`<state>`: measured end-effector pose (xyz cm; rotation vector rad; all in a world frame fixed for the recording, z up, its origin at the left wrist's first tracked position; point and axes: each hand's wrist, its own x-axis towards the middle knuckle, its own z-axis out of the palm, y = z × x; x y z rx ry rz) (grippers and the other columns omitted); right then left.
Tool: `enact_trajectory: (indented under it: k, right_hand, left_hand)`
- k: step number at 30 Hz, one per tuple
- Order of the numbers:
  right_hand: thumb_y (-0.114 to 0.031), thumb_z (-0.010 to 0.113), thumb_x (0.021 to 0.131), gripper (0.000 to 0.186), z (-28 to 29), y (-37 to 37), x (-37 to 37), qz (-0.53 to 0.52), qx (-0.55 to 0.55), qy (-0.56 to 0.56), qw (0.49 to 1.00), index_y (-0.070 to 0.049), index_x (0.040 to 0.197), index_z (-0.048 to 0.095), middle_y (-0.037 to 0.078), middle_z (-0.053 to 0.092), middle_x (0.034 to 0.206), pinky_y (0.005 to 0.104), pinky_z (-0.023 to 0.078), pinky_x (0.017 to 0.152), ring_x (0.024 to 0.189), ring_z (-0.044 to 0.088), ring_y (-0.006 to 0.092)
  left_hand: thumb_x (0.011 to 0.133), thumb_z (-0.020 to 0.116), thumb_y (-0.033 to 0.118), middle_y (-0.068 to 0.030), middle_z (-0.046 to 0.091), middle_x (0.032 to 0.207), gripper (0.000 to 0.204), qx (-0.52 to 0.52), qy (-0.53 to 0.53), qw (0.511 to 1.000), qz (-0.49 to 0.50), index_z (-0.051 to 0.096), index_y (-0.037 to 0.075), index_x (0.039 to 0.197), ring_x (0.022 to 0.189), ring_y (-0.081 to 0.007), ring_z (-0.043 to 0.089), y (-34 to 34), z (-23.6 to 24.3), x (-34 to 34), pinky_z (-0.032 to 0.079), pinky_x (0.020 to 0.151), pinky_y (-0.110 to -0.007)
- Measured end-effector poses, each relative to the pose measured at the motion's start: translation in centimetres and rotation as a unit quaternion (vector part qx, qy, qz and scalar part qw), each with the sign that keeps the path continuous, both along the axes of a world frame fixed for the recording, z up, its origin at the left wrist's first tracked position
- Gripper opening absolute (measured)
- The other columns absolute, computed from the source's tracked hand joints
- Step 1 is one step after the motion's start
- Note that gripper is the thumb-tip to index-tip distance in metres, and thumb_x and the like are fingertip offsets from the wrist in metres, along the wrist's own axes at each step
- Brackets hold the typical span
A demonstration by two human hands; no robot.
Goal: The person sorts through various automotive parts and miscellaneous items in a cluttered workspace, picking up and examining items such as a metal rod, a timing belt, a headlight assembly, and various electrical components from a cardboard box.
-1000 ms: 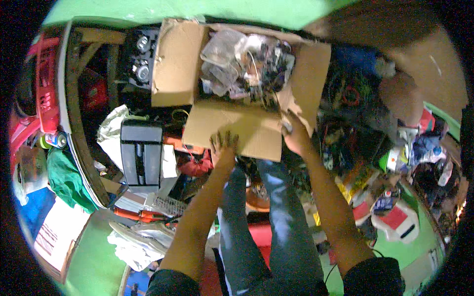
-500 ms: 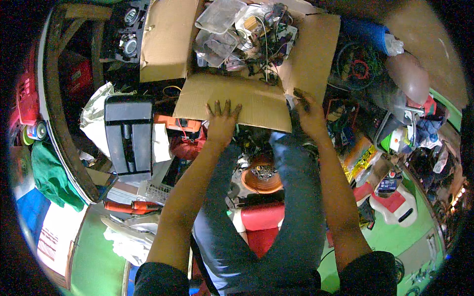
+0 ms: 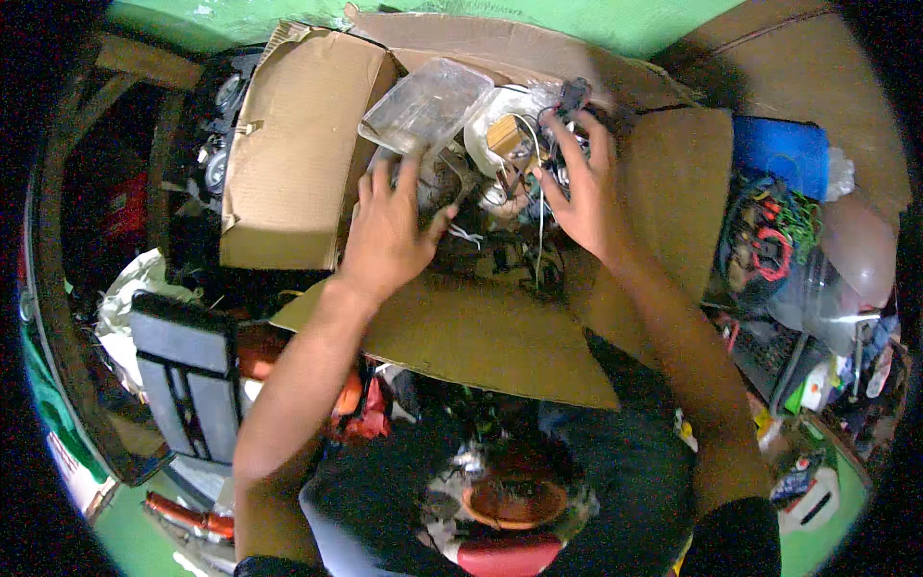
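Box: a cardboard box (image 3: 707, 159) is lying before me below a green wall (image 3: 538, 12), its flaps spreading outward.
Left hand: my left hand (image 3: 389, 231) is hanging over the left part of the box, back upward; fingers are fanning wide, thumb standing apart.
Left contact: my fingertips are overlapping the near edge of a clear tub (image 3: 428, 96); I cannot tell whether they are pressing on it.
Right hand: my right hand (image 3: 588, 197) is sitting over a tangle of small dark parts (image 3: 575, 93); fingers are spreading wide and curving down, thumb well off them.
Right contact: fingertips are blurring into the tangle; I cannot tell whether they are touching anything there.
Tub: it is lying tilted in the back left of the box, partly over another clear piece.
Cable: a thin white cable (image 3: 540, 226) is running down toward the front flap (image 3: 461, 337), passing just beside my right thumb.
Block: a tan block (image 3: 504, 135) is resting between my hands.
Left of box: a grey case (image 3: 187, 370) is leaning near my left forearm.
Right of box: a blue bin (image 3: 793, 154) is standing near the right flap, a red coil (image 3: 769, 252) lying below it.
Below: a clay bowl (image 3: 514, 502) is sitting between my legs, just above a red seat (image 3: 510, 556).
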<state>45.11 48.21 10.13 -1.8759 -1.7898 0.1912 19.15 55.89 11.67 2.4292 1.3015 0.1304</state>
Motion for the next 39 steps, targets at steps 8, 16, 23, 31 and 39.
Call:
enact_trajectory:
  k: [8, 16, 23, 31, 39]
  right_hand:
    - [-0.019, 0.072, 0.087, 0.068, -4.0, -0.2, 2.9, 0.044, 0.016, -0.1, 0.994, -0.017, 0.149, 0.045, 0.027, 0.03, 0.154, 0.0536, 0.031, 0.114, 0.136, 0.036, 0.0496]
    - [-0.025, 0.07, 0.089, 0.068, -3.8, -0.5, 0.8, 0.057, -0.023, -0.138, 0.989, -0.015, 0.15, 0.043, 0.025, 0.028, 0.155, 0.0544, 0.034, 0.113, 0.136, 0.038, 0.0471]
    - [-0.034, 0.074, 0.086, 0.079, -6.8, -2.1, 0.0, 0.025, -0.042, -0.08, 0.996, -0.026, 0.155, 0.035, 0.023, 0.024, 0.158, 0.0583, 0.042, 0.106, 0.133, 0.042, 0.049]
    - [-0.031, 0.083, 0.076, 0.104, -7.4, -0.6, -0.8, -0.06, -0.142, -0.049, 0.987, -0.029, 0.159, 0.021, 0.018, 0.027, 0.155, 0.0552, 0.046, 0.104, 0.126, 0.044, 0.0515]
    - [-0.014, 0.077, 0.081, 0.095, -8.0, -0.8, -2.4, -0.019, -0.124, -0.058, 0.99, -0.026, 0.159, 0.023, 0.021, 0.044, 0.14, 0.0543, 0.047, 0.1, 0.118, 0.048, 0.0517]
  left_hand:
    - [0.089, 0.073, 0.037, -0.0355, 0.021, 0.154, 0.091, -0.059, 0.011, 0.998, -0.018, 0.016, 0.02, 0.158, 0.136, -0.0554, 0.038, 3.4, -0.4, 3.6, 0.041, 0.111, -0.054]
    - [0.093, 0.06, 0.057, -0.028, 0.021, 0.161, 0.092, -0.225, 0.267, 0.931, -0.103, 0.007, 0.026, 0.161, 0.135, -0.0503, 0.045, -3.3, 4.0, -1.0, 0.045, 0.106, -0.055]
    - [0.086, 0.068, 0.059, -0.0357, 0.01, 0.16, 0.111, -0.272, 0.098, 0.951, -0.112, -0.001, 0.012, 0.16, 0.146, -0.0552, 0.019, -7.2, -1.1, -5.7, 0.031, 0.118, -0.055]
    - [0.088, 0.067, 0.056, -0.0253, 0.015, 0.16, 0.087, 0.023, 0.099, 0.995, -0.014, 0.024, 0.023, 0.156, 0.14, -0.0577, 0.028, 1.0, -1.1, 1.9, 0.034, 0.11, -0.067]
    - [0.087, 0.067, 0.063, -0.0268, 0.041, 0.151, 0.085, -0.058, -0.047, 0.997, -0.035, 0.045, 0.008, 0.147, 0.14, -0.0466, 0.037, -1.6, -12.5, -3.1, 0.027, 0.118, -0.053]
